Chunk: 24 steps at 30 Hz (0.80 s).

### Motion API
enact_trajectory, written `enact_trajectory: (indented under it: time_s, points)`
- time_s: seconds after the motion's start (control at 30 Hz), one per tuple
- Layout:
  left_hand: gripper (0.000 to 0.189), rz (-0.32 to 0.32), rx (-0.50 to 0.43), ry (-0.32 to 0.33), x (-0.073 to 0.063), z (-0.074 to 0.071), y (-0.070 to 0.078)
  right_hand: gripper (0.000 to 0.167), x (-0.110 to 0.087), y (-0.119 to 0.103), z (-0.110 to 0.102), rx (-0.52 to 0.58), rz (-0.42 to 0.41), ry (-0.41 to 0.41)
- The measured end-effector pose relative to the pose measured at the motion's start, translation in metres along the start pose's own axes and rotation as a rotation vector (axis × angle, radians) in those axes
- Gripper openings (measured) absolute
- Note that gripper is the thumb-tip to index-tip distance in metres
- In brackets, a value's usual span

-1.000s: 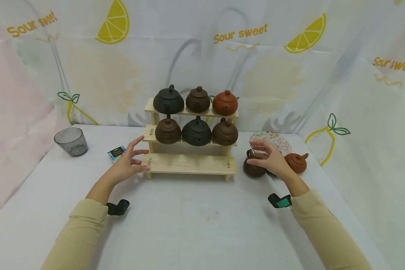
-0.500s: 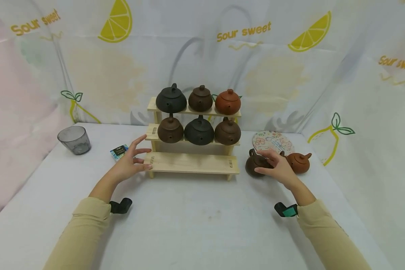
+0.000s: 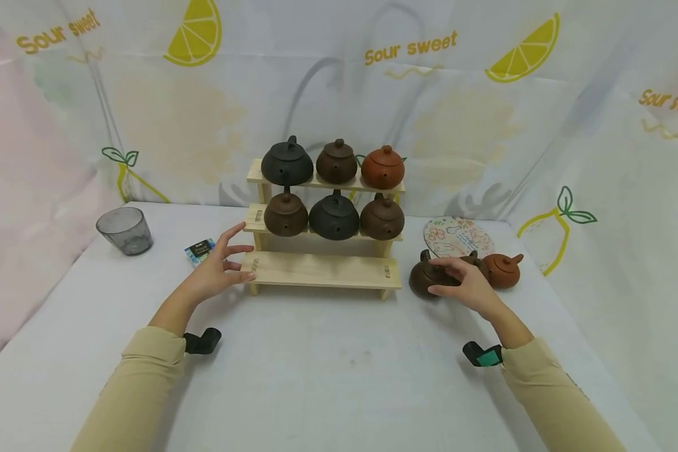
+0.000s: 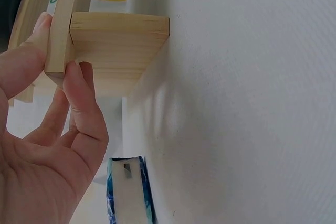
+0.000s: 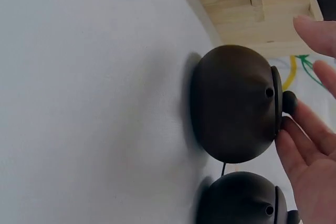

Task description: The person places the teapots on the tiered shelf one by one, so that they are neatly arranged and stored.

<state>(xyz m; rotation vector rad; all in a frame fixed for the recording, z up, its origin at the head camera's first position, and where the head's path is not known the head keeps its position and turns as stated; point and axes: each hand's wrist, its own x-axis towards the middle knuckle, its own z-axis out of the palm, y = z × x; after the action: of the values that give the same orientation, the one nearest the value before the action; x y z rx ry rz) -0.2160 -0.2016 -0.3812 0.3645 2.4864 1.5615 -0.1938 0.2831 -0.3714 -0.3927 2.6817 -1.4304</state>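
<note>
My left hand (image 3: pixel 210 276) pinches the left end of the lowest board of a three-tier wooden display stand (image 3: pixel 322 270). In the left wrist view the thumb lies on one face of that board (image 4: pixel 62 51) and fingertips on the other. To the stand's right, my right hand (image 3: pixel 470 290) is over a dark brown clay teapot (image 3: pixel 422 280) on the table. The right wrist view has fingertips at the lid and knob of this teapot (image 5: pixel 233 103), the thumb held apart from it. Another dark teapot (image 5: pixel 239 198) sits beside it, partly hidden by the hand in the head view.
Several teapots, such as a black one (image 3: pixel 333 216) and a reddish one (image 3: pixel 382 168), fill the upper two tiers. An orange-brown teapot (image 3: pixel 503 271) and a patterned round mat (image 3: pixel 457 237) are at right. A grey glass (image 3: pixel 125 231) and small blue packet (image 3: pixel 199 251) are at left.
My right hand has moved rightward and lower over the dark teapot, its fingers coming to the lid. The left hand stays at the stand; the head view has shifted slightly.
</note>
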Motion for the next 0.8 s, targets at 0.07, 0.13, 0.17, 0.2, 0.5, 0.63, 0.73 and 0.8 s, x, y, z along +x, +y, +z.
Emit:
enact_trajectory:
  time_s: [0.07,0.13,0.17,0.2,0.5,0.63,0.73,0.8]
  points:
    - [0.101,0.002,-0.006,-0.002,0.000,0.000,0.000,0.056,0.001,0.001,0.001,-0.009,0.008,0.004]
    - [0.101,0.007,-0.011,-0.004,0.000,0.000,-0.001,0.058,0.001,0.002,0.003,-0.021,0.020,0.000]
    - [0.101,0.010,-0.011,-0.006,0.000,0.000,-0.001,0.058,0.001,0.002,0.005,-0.032,0.024,-0.005]
    - [0.101,0.013,-0.012,-0.005,0.000,0.000,-0.001,0.058,0.001,0.002,0.006,-0.043,0.022,-0.009]
    - [0.101,0.013,-0.016,0.000,0.000,-0.001,-0.003,0.060,-0.005,0.006,0.010,-0.007,0.032,-0.039]
    - [0.100,0.022,-0.019,-0.004,0.001,-0.001,-0.004,0.068,-0.007,0.008,0.015,0.011,0.094,-0.078]
    - [0.101,0.022,-0.022,-0.002,0.001,0.000,-0.004,0.069,-0.005,0.009,0.019,-0.005,0.116,-0.069]
    - [0.101,0.026,-0.026,-0.003,0.001,0.000,-0.004,0.068,-0.003,0.010,0.020,-0.017,0.123,-0.048]
